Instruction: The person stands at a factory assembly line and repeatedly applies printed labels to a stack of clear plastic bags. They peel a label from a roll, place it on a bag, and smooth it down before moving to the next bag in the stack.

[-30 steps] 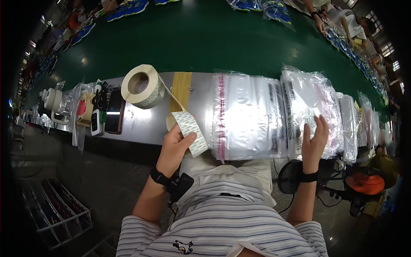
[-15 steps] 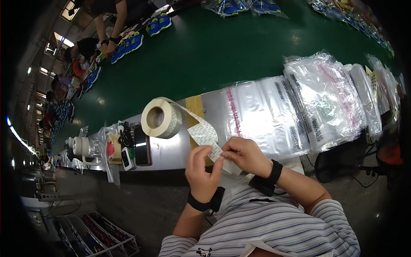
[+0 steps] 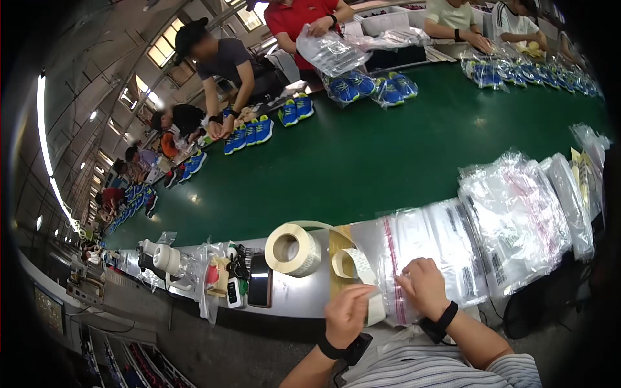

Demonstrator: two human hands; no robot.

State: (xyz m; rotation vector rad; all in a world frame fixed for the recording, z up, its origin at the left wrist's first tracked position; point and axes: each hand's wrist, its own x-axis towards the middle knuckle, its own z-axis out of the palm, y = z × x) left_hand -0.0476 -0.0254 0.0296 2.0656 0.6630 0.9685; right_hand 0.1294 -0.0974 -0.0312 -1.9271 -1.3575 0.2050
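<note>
Head view: left hand (image 3: 346,315) at 6 o'clock, fingers curled and pinching the loose end of the label strip (image 3: 359,277), which curls back to the label roll (image 3: 293,249) standing on the grey table (image 3: 294,299) at about 7 o'clock from centre. Right hand (image 3: 424,288) just right of the left, fingertips pinched at the red-edged top of a clear plastic bag (image 3: 414,242) lying flat on the table. More plastic bags (image 3: 517,220) overlap toward 3 o'clock; a phone (image 3: 260,288) lies left of the roll, and blue shoes (image 3: 249,132) sit on the green belt (image 3: 362,161) at 11 o'clock.

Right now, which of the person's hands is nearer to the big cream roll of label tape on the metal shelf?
Left. The left hand is just below and right of the big cream roll of label tape, pinching its trailing strip. The right hand sits farther right, on the clear plastic bags.
</note>
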